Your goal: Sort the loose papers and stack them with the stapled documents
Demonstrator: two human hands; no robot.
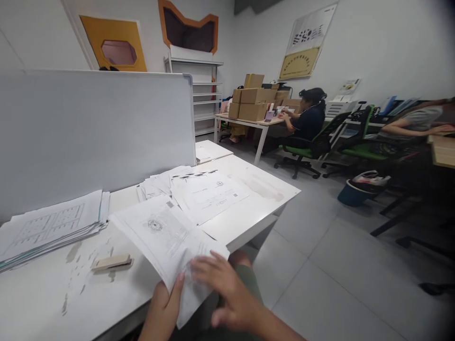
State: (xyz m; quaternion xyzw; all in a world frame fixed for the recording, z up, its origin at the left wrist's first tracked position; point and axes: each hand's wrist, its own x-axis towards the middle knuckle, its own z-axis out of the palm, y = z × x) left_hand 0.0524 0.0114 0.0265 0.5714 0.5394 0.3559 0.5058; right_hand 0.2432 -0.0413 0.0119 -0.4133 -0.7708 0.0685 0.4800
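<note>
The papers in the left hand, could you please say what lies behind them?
Behind the papers, more printed sheets lie on the white desk. The papers hide part of the desk and of the left hand.

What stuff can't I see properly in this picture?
All in the head view:
Right hand: its fingers look blurry.
Left hand: the held paper hides most of its fingers.
Little words on that paper: too small and faint to read.
Left paper stack: cut off by the left edge.
Tan desk: cut off by the right edge.
</note>
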